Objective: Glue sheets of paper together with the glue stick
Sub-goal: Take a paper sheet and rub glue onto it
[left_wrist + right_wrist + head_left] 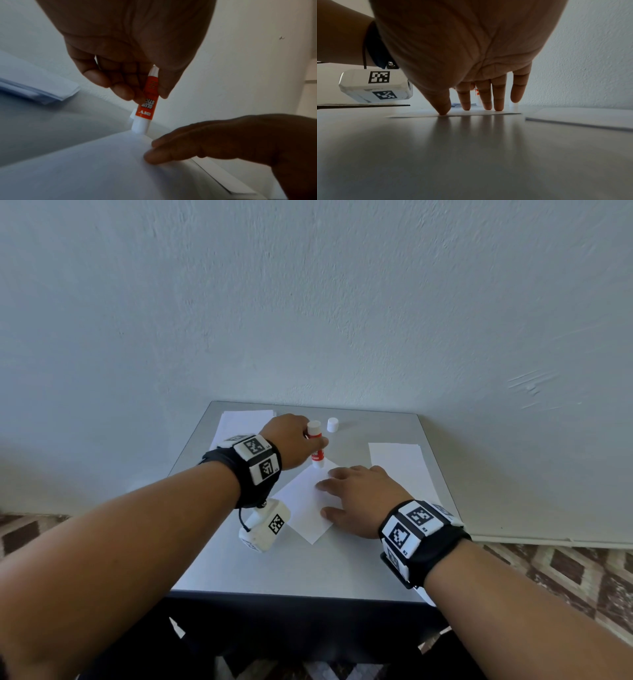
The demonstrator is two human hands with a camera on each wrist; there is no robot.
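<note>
**Glue stick on the sheet's far corner**

On the grey table (342,570), a single white sheet (305,501) lies turned at an angle. At this sheet's far corner, the left hand (291,441) grips a red-and-white glue stick (146,106) between thumb and curled fingers, upside down, its white end touching the paper. The right hand (359,498) rests flat on the sheet's right part, fingers straight, thumb and three fingertips (466,106) pressing the paper down. Beyond the sheet stands the white cap (332,424), apart from the stick. A paper stack (239,419) lies beyond and left of the sheet; another stack (404,467) lies to its right.
</note>
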